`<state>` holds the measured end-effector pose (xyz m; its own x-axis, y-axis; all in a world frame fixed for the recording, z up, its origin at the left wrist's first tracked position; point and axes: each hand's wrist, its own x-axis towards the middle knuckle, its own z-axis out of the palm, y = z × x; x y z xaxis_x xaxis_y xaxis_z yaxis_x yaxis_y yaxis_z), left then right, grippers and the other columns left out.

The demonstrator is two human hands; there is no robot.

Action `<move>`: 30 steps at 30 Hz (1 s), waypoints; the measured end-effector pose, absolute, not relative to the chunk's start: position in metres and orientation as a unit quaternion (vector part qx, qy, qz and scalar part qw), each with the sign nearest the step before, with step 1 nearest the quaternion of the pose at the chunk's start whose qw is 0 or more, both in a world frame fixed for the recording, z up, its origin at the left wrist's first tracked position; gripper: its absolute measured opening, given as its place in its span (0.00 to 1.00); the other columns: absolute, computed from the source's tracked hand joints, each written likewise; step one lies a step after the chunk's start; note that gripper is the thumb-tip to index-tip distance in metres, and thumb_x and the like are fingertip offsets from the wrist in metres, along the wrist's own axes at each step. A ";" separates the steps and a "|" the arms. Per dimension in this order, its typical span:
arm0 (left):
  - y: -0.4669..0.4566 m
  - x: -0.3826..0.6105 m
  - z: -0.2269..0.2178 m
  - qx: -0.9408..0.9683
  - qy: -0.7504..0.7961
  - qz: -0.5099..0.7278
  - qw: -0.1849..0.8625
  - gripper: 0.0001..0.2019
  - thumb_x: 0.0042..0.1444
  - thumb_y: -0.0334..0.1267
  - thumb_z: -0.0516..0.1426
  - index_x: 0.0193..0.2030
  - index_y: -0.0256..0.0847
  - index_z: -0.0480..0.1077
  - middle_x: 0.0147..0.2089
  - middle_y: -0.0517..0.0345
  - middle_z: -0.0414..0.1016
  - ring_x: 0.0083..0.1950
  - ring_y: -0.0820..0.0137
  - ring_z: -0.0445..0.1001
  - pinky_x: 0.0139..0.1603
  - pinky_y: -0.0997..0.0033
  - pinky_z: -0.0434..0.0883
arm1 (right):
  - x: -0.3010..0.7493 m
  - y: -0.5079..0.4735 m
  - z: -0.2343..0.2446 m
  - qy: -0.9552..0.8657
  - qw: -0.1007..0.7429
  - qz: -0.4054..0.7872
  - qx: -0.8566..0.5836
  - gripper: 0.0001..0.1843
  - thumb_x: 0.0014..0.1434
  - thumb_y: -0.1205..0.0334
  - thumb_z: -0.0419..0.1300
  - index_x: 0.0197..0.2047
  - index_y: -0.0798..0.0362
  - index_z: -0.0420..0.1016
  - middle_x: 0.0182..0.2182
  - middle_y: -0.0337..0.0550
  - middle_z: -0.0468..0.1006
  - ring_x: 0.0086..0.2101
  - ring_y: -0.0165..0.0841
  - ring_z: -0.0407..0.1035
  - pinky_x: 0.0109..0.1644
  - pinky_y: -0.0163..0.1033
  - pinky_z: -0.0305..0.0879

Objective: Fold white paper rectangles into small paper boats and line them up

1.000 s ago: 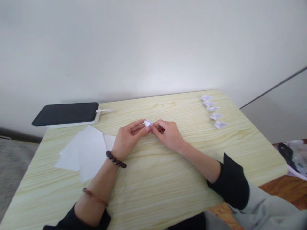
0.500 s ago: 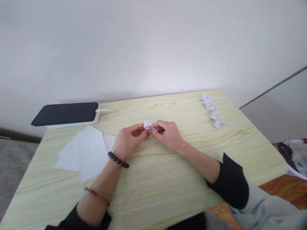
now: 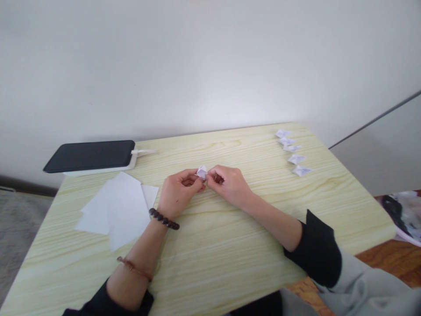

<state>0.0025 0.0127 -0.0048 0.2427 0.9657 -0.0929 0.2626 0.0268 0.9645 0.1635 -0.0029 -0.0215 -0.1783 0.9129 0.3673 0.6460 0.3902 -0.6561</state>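
"Where was the folded paper (image 3: 201, 171)?"

"Between the two hands, over the table (image 3: 230, 245). It lay just right of the left hand (image 3: 176, 192) and just left of the right hand (image 3: 230, 184)."

"Which hand was nearer, then?"

"Neither; it touched both. The left hand was clamped on its left and lower side, and the right hand seemed pinched on its lower right corner."

"And its long axis?"

"I couldn't tell. It looked about as wide as tall, and the hands hid its lower edge."

"What differed from a second earlier?"

"Back then the folded paper looked longer, with a tip towards the left. At this moment it had a stubbier side facing us, so it had probably been turned. The left hand had shifted a little to the right, while the right hand had hardly moved."

"Anything else?"

"No. The sheets (image 3: 126, 210) lay as before near the left hand, and the five white shapes (image 3: 296, 159) kept their row, well apart from the right hand."
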 end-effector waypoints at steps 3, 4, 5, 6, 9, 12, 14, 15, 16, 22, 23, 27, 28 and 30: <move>0.012 0.003 -0.005 0.603 0.510 0.348 0.505 0.14 0.47 0.41 0.61 0.39 0.36 0.76 0.29 0.58 0.79 0.32 0.67 0.78 0.37 0.70 0.76 | 0.164 -0.003 -0.023 -0.741 0.371 0.186 -0.528 0.08 0.58 0.65 0.56 0.27 0.54 0.70 0.21 0.35 0.72 0.21 0.24 0.61 0.27 0.29 0.55; 0.012 0.003 -0.006 0.604 0.508 0.349 0.505 0.14 0.47 0.41 0.61 0.39 0.36 0.76 0.29 0.58 0.79 0.32 0.67 0.78 0.38 0.70 0.76 | 0.164 -0.003 -0.023 -0.740 0.371 0.188 -0.529 0.08 0.58 0.65 0.56 0.27 0.54 0.70 0.21 0.35 0.72 0.21 0.24 0.61 0.27 0.29 0.55; 0.012 0.003 -0.007 0.605 0.505 0.350 0.506 0.14 0.47 0.41 0.61 0.39 0.36 0.76 0.30 0.57 0.79 0.33 0.67 0.78 0.39 0.70 0.76 | 0.165 -0.002 -0.023 -0.739 0.371 0.191 -0.529 0.07 0.58 0.65 0.56 0.28 0.54 0.71 0.22 0.35 0.73 0.22 0.24 0.62 0.27 0.29 0.55; 0.012 0.002 -0.007 0.606 0.502 0.351 0.508 0.14 0.48 0.42 0.61 0.39 0.36 0.75 0.30 0.57 0.79 0.33 0.68 0.78 0.39 0.70 0.76 | 0.165 -0.002 -0.024 -0.740 0.373 0.192 -0.527 0.07 0.58 0.65 0.56 0.28 0.54 0.71 0.22 0.35 0.73 0.22 0.24 0.63 0.28 0.29 0.56; 0.013 0.002 -0.009 0.607 0.490 0.357 0.514 0.14 0.48 0.42 0.61 0.40 0.36 0.75 0.32 0.56 0.80 0.34 0.68 0.78 0.40 0.69 0.75 | 0.166 -0.002 -0.024 -0.750 0.374 0.190 -0.512 0.07 0.58 0.65 0.57 0.28 0.54 0.71 0.22 0.36 0.73 0.22 0.24 0.64 0.28 0.29 0.57; 0.014 0.002 -0.010 0.611 0.485 0.363 0.510 0.13 0.49 0.41 0.60 0.40 0.36 0.75 0.33 0.56 0.79 0.35 0.68 0.78 0.40 0.69 0.75 | 0.166 -0.003 -0.022 -0.758 0.372 0.185 -0.503 0.08 0.58 0.64 0.57 0.27 0.54 0.70 0.22 0.36 0.73 0.22 0.24 0.64 0.28 0.30 0.57; 0.015 0.001 -0.011 0.618 0.488 0.362 0.499 0.13 0.49 0.41 0.60 0.40 0.36 0.75 0.33 0.56 0.79 0.34 0.68 0.77 0.40 0.70 0.75 | 0.165 -0.004 -0.022 -0.753 0.381 0.188 -0.502 0.06 0.57 0.64 0.57 0.29 0.53 0.70 0.24 0.36 0.75 0.21 0.24 0.65 0.27 0.30 0.58; 0.015 0.001 -0.011 0.621 0.490 0.362 0.494 0.13 0.49 0.41 0.60 0.40 0.36 0.75 0.33 0.56 0.79 0.33 0.69 0.77 0.39 0.70 0.75 | 0.165 -0.005 -0.022 -0.747 0.391 0.194 -0.501 0.03 0.57 0.64 0.57 0.32 0.53 0.70 0.26 0.36 0.75 0.21 0.23 0.65 0.27 0.29 0.59; 0.015 0.001 -0.011 0.622 0.490 0.362 0.491 0.13 0.49 0.41 0.60 0.40 0.36 0.75 0.33 0.56 0.79 0.33 0.69 0.77 0.39 0.70 0.74 | 0.165 -0.005 -0.022 -0.740 0.404 0.200 -0.499 0.03 0.57 0.63 0.57 0.35 0.53 0.70 0.28 0.36 0.76 0.21 0.23 0.66 0.27 0.29 0.60; 0.016 0.001 -0.012 0.628 0.490 0.359 0.486 0.13 0.50 0.41 0.60 0.40 0.36 0.74 0.31 0.57 0.78 0.31 0.70 0.76 0.38 0.71 0.73 | 0.165 -0.005 -0.023 -0.754 0.443 0.167 -0.455 0.09 0.60 0.65 0.55 0.45 0.51 0.70 0.35 0.40 0.77 0.23 0.23 0.69 0.28 0.29 0.65; 0.016 0.001 -0.012 0.628 0.491 0.358 0.486 0.13 0.50 0.41 0.60 0.39 0.36 0.74 0.30 0.58 0.78 0.31 0.70 0.76 0.38 0.71 0.73 | 0.165 -0.004 -0.023 -0.760 0.446 0.154 -0.447 0.09 0.60 0.66 0.55 0.44 0.52 0.71 0.35 0.41 0.77 0.24 0.23 0.69 0.28 0.28 0.65; 0.014 0.001 -0.009 0.619 0.486 0.355 0.506 0.15 0.49 0.43 0.61 0.41 0.36 0.74 0.32 0.57 0.79 0.33 0.69 0.77 0.40 0.68 0.75 | 0.167 -0.003 -0.024 -0.766 0.452 0.131 -0.438 0.10 0.60 0.68 0.55 0.43 0.53 0.74 0.33 0.42 0.76 0.27 0.25 0.68 0.31 0.30 0.66; 0.014 0.000 -0.007 0.616 0.480 0.351 0.517 0.16 0.49 0.43 0.61 0.42 0.36 0.74 0.34 0.56 0.79 0.35 0.68 0.78 0.42 0.67 0.75 | 0.168 -0.003 -0.024 -0.765 0.450 0.130 -0.441 0.10 0.60 0.68 0.55 0.43 0.53 0.75 0.33 0.43 0.76 0.27 0.25 0.68 0.31 0.30 0.66; 0.013 -0.001 -0.004 0.604 0.467 0.341 0.548 0.17 0.48 0.43 0.62 0.43 0.36 0.74 0.39 0.54 0.80 0.40 0.65 0.78 0.46 0.65 0.75 | 0.169 -0.003 -0.024 -0.764 0.446 0.130 -0.447 0.11 0.60 0.68 0.54 0.42 0.52 0.76 0.34 0.43 0.76 0.28 0.26 0.68 0.32 0.31 0.66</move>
<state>-0.0011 0.0133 -0.0035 0.3315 0.9381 -0.1007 0.1907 0.0379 0.9809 0.1686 -0.0026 -0.0242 -0.2025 0.7995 0.5655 0.5673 0.5665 -0.5977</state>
